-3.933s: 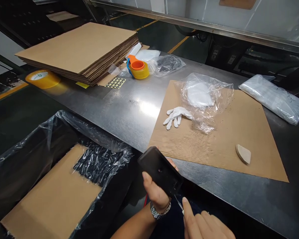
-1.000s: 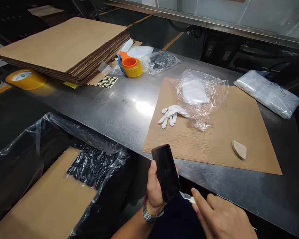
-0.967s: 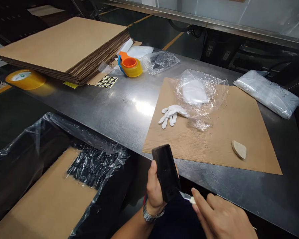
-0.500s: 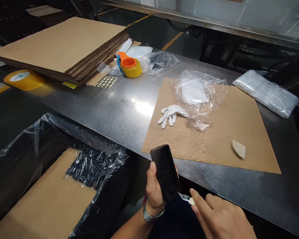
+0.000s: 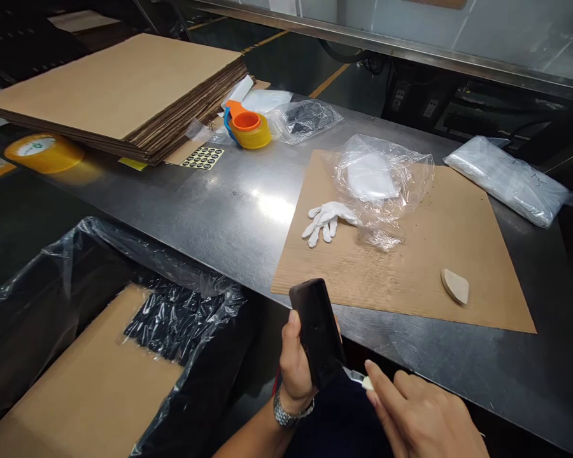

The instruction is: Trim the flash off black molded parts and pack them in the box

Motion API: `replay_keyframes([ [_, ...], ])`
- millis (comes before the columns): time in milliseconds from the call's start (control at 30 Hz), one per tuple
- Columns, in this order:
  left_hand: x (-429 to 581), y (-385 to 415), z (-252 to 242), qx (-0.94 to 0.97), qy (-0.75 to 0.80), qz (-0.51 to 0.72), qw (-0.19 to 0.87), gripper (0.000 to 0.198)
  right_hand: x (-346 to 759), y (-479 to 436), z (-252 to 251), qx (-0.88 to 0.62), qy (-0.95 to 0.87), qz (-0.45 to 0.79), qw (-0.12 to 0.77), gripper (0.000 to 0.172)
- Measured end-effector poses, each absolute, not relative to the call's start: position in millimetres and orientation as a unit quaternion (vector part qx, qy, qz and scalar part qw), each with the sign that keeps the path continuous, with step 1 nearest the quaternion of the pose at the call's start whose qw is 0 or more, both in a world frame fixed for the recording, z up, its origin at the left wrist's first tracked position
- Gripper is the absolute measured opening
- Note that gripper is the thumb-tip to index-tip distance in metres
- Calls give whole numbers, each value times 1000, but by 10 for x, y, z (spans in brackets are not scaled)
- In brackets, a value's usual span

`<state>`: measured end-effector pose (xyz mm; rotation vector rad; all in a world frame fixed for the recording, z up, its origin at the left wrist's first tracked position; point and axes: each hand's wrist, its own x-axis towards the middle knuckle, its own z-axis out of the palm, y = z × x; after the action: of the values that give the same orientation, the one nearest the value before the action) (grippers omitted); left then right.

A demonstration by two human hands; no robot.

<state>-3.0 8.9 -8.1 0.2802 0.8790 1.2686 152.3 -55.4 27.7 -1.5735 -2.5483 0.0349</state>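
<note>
My left hand (image 5: pixel 295 362) is closed around a black, shallow, rectangular plastic part (image 5: pixel 316 327), thumb along its left edge, with fingertips showing on the far side. The part is tilted upright in front of the table edge. In my right hand (image 5: pixel 423 407) is a small knife (image 5: pixel 356 376) with a pale handle, the index finger stretched along it. Its metal blade meets the lower right edge of the black part. Most of the handle is hidden by the fingers. A white glove (image 5: pixel 328 219) lies on the cardboard sheet (image 5: pixel 334 273) beyond.
A clear plastic bag (image 5: pixel 382 175) and a beige wedge-shaped block (image 5: pixel 455 286) rest on the cardboard. A wrapped packet (image 5: pixel 510 178) lies at right. Stacked cardboard (image 5: pixel 124 83), a tape dispenser (image 5: pixel 251 127) and a tape roll (image 5: pixel 42 152) are at left. A plastic-lined bin (image 5: pixel 210 337) stands below.
Hardly anything differs. Both hands keep their grip, and the knife blade stays at the same edge of the black part. The view has shifted very slightly.
</note>
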Motion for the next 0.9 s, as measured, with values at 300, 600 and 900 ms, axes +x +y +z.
replay_keyframes([
  [300,-40,168,-78,53,413,496,762,49,1492,-499,282,-513,-848,-27,127,34],
  [600,-55,181,-113,69,412,460,783,51,1519,-468,276,-538,-834,54,112,34],
  [900,-55,189,-87,107,440,462,763,54,1494,-464,262,-530,-841,86,63,33],
])
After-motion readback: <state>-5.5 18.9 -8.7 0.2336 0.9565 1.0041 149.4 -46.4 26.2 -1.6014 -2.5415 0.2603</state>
